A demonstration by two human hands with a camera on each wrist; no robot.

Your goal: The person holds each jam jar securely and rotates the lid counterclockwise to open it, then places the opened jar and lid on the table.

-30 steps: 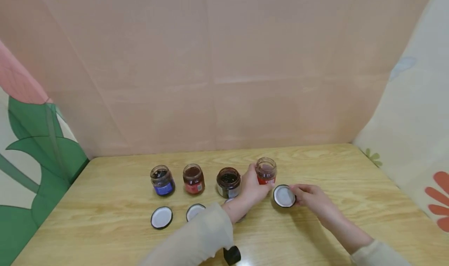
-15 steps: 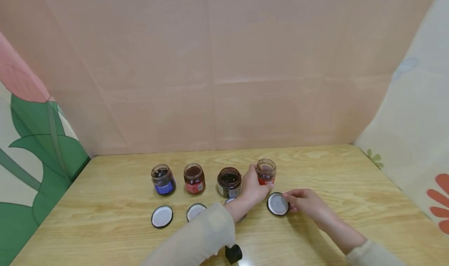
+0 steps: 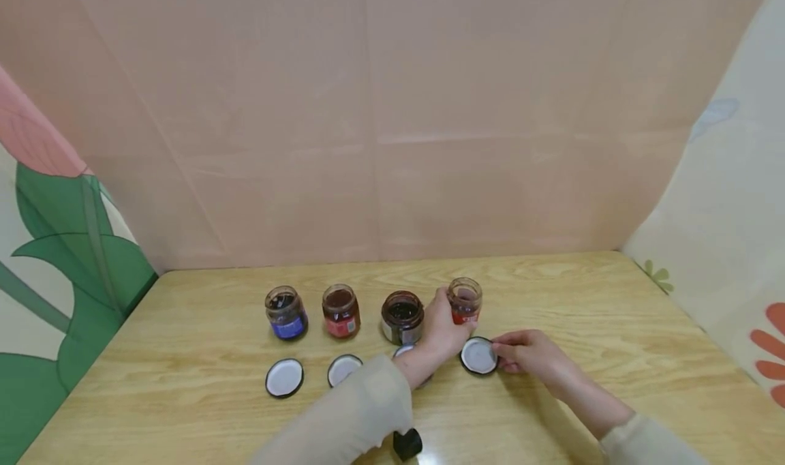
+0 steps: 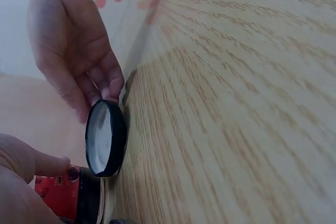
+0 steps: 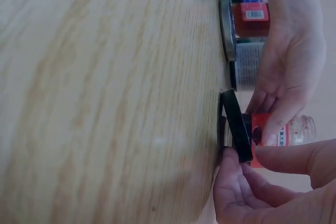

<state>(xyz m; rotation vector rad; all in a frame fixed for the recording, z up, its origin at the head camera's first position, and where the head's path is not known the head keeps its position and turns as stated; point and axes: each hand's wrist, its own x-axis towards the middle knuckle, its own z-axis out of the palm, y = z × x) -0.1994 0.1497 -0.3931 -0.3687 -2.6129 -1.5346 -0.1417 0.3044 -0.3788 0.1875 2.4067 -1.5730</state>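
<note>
My left hand grips an open glass jar with a red label, at the right end of a row of jars. Its thumb lies along the label in the right wrist view. Between thumb and fingers, my right hand pinches the right edge of a round lid, black-rimmed with its white inside facing up. That lid is slightly tilted close to the tabletop, just in front of the held jar. In the left wrist view, the lid's far edge stands near the jar's dark base.
Left of the held jar stand three other open jars: one blue-labelled, one red-labelled, one dark with a grey label. Lids lie before them, one partly behind my left wrist. A small black object sits by my left cuff.
My right hand has moved left and a little toward me with the lid, bringing it in front of the held jar. My left hand stays on the jar.
</note>
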